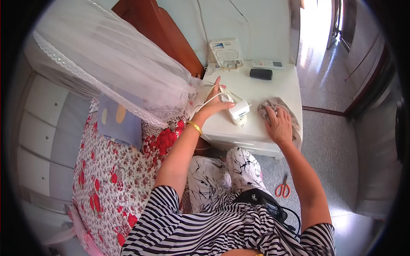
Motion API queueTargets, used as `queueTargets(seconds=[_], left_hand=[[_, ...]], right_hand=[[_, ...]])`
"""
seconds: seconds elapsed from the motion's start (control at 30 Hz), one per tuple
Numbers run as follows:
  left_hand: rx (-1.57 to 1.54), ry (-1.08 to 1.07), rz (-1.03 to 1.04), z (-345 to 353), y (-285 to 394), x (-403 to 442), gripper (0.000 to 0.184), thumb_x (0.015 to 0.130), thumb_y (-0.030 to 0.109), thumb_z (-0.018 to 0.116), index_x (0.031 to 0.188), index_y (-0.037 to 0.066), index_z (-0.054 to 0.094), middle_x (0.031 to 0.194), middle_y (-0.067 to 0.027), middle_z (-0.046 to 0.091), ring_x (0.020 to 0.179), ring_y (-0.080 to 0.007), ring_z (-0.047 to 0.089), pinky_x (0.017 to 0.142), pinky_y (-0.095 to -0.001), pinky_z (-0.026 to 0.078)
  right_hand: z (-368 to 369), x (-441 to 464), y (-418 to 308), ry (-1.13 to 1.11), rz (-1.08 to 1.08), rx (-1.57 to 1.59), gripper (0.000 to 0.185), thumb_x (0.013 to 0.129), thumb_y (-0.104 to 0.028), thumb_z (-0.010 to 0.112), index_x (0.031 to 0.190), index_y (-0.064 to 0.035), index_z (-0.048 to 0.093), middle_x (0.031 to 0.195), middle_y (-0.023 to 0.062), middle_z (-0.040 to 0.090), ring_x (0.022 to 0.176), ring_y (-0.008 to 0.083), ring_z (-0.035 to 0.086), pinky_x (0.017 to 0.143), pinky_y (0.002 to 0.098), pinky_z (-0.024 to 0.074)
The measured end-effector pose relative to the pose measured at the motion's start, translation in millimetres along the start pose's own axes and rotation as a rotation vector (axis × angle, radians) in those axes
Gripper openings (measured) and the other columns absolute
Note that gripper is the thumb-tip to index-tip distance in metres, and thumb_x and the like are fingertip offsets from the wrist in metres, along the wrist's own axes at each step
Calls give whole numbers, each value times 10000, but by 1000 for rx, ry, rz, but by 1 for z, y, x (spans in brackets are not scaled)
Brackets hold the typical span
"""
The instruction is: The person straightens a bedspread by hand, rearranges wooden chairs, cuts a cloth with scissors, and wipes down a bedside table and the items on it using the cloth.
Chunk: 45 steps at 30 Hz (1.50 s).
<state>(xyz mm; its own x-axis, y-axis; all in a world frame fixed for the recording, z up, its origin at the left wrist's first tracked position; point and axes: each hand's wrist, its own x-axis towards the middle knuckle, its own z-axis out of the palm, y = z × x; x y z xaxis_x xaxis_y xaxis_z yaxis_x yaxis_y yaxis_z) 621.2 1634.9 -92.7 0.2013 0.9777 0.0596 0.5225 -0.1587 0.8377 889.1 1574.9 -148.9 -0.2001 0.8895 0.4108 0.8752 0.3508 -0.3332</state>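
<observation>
On the white nightstand [213, 128], my right hand [279, 126] presses a crumpled beige cloth [273, 104] near the right edge, its fingers spread over the fabric. My left hand [216, 102], with a gold bracelet at the wrist, is wrapped around white cables and a white power strip with a plugged-in adapter [239, 109]. The thumb lies across the white plug part, and the adapter sticks out to the right of it. Between the hands, the nightstand's white top shows.
A white router box [226, 53], a remote control [268, 64] and a black case [261, 74] are at the nightstand's back. Orange-handled scissors [282, 190] lie on the floor. A floral bed [102, 166] and a white net curtain [115, 51] are at the left.
</observation>
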Motion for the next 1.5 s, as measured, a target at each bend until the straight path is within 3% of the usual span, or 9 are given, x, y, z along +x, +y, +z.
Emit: queueTargets(seconds=[0.07, 0.27, 0.37, 0.7, 0.93, 1.23, 1.3, 1.37, 1.5], left_hand=[[145, 1, 59, -4, -2, 2, 1106, 562, 313, 809, 1393, 14, 143, 1255, -160, 405, 1151, -283, 432, 977, -339, 350], [211, 171, 161, 0, -23, 12, 765, 592, 240, 804, 1197, 17, 392, 1295, -118, 397, 1066, -216, 465, 887, -318, 420], [214, 233, 25, -4, -10, 16, 1003, 586, 265, 786, 1363, -4, 212, 1142, -177, 476, 1066, -296, 487, 909, -343, 399], [405, 700, 23, 10, -33, 73, 990, 564, 304, 768, 1338, -17, 241, 1107, -248, 484, 1027, -371, 491, 903, -397, 405], [337, 986, -257, 7, -23, 107, 827, 541, 328, 763, 1204, 19, 378, 1061, -230, 490, 997, -378, 477, 883, -422, 406], [422, 873, -329, 23, -33, 122, 898, 592, 403, 749, 1256, -29, 327, 1155, -279, 438, 1081, -410, 429, 938, -446, 360], [289, 1028, -11, 34, -48, 119, 907, 673, 326, 723, 1312, -90, 233, 1266, -353, 319, 1195, -439, 334, 1016, -446, 283], [349, 998, 44, 53, -60, 95, 872, 771, 307, 640, 1341, -122, 137, 1339, -365, 220, 1262, -447, 244, 1052, -462, 219], [481, 717, -121, 64, -80, 47, 676, 835, 251, 537, 1314, -120, 238, 1335, -330, 274, 1255, -428, 270, 1052, -454, 220]], right_hand=[[1, 0, 0, 7, 0, -32, 473, 772, -219, 581, 1230, -173, 470, 1176, 145, 476, 1113, 298, 430, 930, 394, 339], [2, 0, -1, -29, 17, -33, 483, 773, -219, 581, 1238, -175, 462, 1192, 146, 467, 1123, 298, 425, 942, 395, 333], [1, 1, -1, -33, 13, -38, 484, 771, -217, 583, 1237, -173, 463, 1188, 147, 468, 1123, 297, 426, 944, 394, 333], [4, 3, 0, -57, 31, -27, 488, 764, -222, 588, 1233, -171, 464, 1213, 153, 459, 1135, 303, 423, 946, 403, 333], [5, 3, -1, -73, 42, -34, 508, 758, -225, 592, 1244, -182, 449, 1220, 153, 454, 1143, 308, 417, 951, 406, 330], [5, 5, -2, -85, 47, -22, 518, 756, -214, 597, 1252, -184, 451, 1213, 162, 461, 1141, 321, 420, 959, 416, 325], [6, 6, -3, -83, 40, -17, 518, 757, -212, 596, 1254, -185, 452, 1208, 164, 465, 1142, 323, 421, 961, 418, 323], [6, 5, -4, -74, 55, -53, 518, 758, -208, 596, 1255, -182, 453, 1200, 166, 472, 1143, 322, 421, 963, 417, 323], [5, 6, -4, -84, 57, -49, 520, 756, -204, 600, 1255, -177, 455, 1203, 169, 472, 1139, 316, 423, 957, 411, 328]])
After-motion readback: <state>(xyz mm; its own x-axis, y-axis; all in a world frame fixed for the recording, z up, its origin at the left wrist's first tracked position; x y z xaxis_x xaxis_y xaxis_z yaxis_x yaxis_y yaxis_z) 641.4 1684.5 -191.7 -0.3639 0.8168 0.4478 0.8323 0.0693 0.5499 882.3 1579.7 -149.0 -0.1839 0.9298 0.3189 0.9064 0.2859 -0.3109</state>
